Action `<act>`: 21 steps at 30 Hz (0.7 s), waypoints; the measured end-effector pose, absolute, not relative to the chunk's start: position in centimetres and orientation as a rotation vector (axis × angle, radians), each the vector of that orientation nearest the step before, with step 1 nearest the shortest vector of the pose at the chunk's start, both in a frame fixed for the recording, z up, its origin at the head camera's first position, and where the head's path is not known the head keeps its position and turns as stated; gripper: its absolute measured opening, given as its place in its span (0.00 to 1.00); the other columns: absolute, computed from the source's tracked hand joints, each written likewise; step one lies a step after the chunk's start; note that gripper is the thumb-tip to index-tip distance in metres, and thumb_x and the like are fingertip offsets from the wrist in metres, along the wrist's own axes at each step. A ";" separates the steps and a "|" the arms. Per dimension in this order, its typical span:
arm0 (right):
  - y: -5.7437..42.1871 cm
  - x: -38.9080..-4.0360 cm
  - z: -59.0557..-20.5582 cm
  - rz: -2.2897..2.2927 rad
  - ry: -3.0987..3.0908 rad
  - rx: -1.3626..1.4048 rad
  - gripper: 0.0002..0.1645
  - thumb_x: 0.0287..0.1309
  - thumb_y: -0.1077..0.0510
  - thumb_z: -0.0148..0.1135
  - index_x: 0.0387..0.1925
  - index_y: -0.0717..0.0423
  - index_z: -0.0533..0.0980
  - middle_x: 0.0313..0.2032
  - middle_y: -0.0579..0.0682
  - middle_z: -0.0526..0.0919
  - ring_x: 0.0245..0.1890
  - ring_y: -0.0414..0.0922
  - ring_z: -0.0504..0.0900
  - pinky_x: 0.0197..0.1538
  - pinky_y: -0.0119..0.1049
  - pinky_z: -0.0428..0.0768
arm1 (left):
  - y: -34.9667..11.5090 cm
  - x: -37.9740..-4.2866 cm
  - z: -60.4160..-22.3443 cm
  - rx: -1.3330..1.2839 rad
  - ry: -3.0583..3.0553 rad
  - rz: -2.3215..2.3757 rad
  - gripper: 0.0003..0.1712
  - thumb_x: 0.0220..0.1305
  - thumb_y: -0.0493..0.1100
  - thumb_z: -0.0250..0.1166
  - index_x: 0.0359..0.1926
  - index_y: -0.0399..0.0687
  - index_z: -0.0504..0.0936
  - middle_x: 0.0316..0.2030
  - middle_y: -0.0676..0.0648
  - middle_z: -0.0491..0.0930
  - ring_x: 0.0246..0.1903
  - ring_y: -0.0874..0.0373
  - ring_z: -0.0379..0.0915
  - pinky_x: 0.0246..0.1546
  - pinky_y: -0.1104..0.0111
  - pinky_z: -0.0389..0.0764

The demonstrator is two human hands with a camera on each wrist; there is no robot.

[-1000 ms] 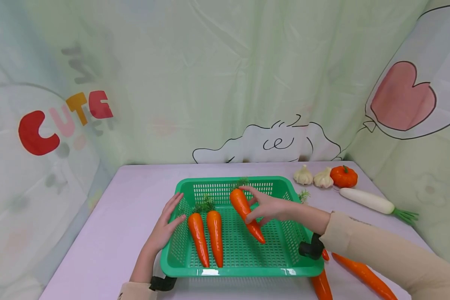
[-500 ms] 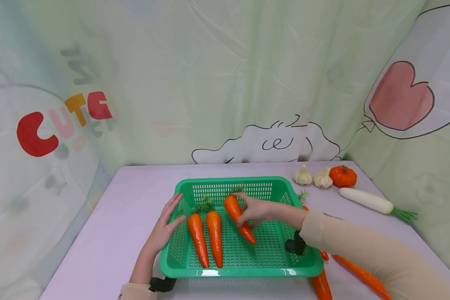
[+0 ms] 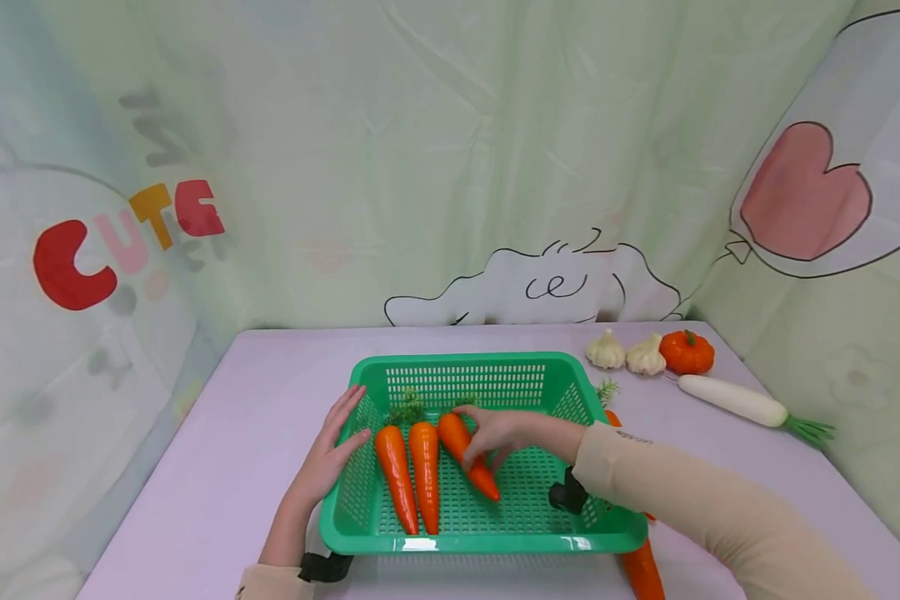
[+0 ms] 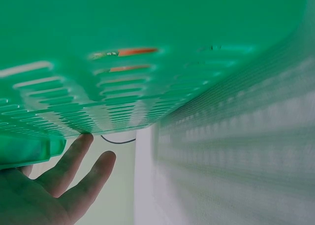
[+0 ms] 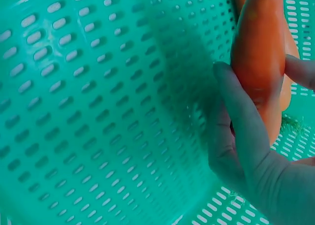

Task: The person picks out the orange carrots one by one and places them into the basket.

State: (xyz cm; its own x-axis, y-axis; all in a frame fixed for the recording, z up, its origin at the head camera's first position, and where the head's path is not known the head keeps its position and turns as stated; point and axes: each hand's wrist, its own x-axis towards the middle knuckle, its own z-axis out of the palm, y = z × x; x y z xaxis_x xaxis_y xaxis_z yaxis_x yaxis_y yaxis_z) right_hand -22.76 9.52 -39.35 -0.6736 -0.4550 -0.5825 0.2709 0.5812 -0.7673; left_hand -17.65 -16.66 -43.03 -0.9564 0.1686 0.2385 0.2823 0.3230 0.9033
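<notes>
A green perforated basket (image 3: 495, 546) stands on the table, with two carrots (image 3: 395, 479) (image 3: 423, 479) lying side by side in its left half, leafy tops toward the back. My right hand (image 3: 497, 435) grips a third carrot (image 3: 454, 433) low in the basket, just right of those two, its tip slanting toward the front right. Thumb and fingers sit on either side of this carrot (image 5: 261, 52) in the right wrist view. At the basket's left rim, my left hand (image 3: 330, 454) rests with straight fingers (image 4: 93, 180) against the outer side.
Beyond the basket's right side lie another carrot (image 3: 643, 571), partly covered by the rim, and a white radish (image 3: 735, 402) with green stems. Two garlic bulbs (image 3: 606, 350) (image 3: 647, 357) and a small orange pumpkin (image 3: 687, 352) sit at the back right. A printed curtain (image 3: 450, 167) rises behind the table.
My right hand has moved left and lower into the basket with its carrot, closer to the other two. The middle carrot has shifted slightly left. My left hand has stayed at the rim.
</notes>
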 end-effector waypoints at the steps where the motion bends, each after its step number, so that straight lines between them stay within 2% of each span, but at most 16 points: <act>1: 9.4 -22.7 -39.4 -1.138 2.008 -0.147 0.57 0.41 0.73 0.64 0.69 0.50 0.46 0.42 0.61 0.70 0.30 0.51 0.77 0.29 0.44 0.80 | -16.6 -17.6 -43.0 -0.425 -2.469 -1.723 0.33 0.64 0.39 0.54 0.69 0.46 0.56 0.70 0.44 0.45 0.68 0.44 0.35 0.57 0.36 0.42; 10: 8.7 -22.4 -39.8 -1.200 2.003 -0.124 0.57 0.41 0.74 0.65 0.69 0.51 0.46 0.38 0.62 0.72 0.29 0.53 0.78 0.30 0.48 0.80 | -16.6 -17.6 -42.9 -0.431 -2.462 -1.722 0.33 0.64 0.38 0.54 0.69 0.47 0.56 0.70 0.44 0.45 0.68 0.44 0.36 0.57 0.36 0.42; 21: 8.6 -22.2 -40.0 -1.243 2.007 -0.095 0.57 0.40 0.76 0.65 0.69 0.51 0.46 0.40 0.63 0.70 0.32 0.55 0.77 0.31 0.51 0.80 | -16.6 -17.5 -42.8 -0.425 -2.451 -1.744 0.33 0.64 0.38 0.54 0.69 0.47 0.56 0.70 0.44 0.45 0.68 0.43 0.35 0.57 0.36 0.42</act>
State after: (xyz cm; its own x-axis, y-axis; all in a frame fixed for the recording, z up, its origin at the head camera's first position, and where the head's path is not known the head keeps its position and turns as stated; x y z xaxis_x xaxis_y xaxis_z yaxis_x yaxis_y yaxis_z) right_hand -22.23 8.57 -40.03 -0.7088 -0.4280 -0.5608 0.3112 0.5237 -0.7931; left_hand -17.52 -16.55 -42.83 -0.9556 0.1657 0.2436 0.2844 0.3038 0.9093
